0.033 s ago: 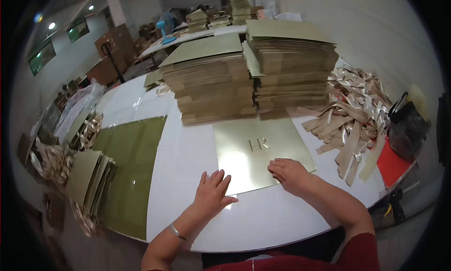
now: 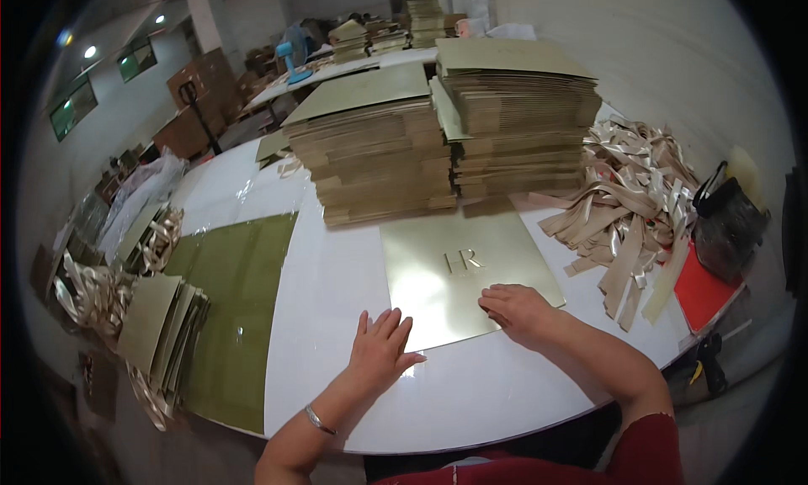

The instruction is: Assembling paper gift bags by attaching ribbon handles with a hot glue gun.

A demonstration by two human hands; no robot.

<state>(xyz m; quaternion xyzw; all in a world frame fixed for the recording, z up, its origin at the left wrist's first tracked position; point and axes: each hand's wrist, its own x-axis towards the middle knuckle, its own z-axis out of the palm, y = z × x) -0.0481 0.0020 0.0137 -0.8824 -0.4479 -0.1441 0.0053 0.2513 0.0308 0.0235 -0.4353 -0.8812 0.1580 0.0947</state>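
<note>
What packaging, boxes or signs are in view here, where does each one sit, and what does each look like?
Gold sheet: flat under both hands, square, embossed mark.
Two stacks of flat sheets: behind it, tan-gold.
Brown cartons: far left, by the wall.
Green wall panels: upper left, rectangular.

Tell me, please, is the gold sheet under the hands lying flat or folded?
Flat: the gold sheet lies spread on the white table, both hands pressing its near edge.
</note>
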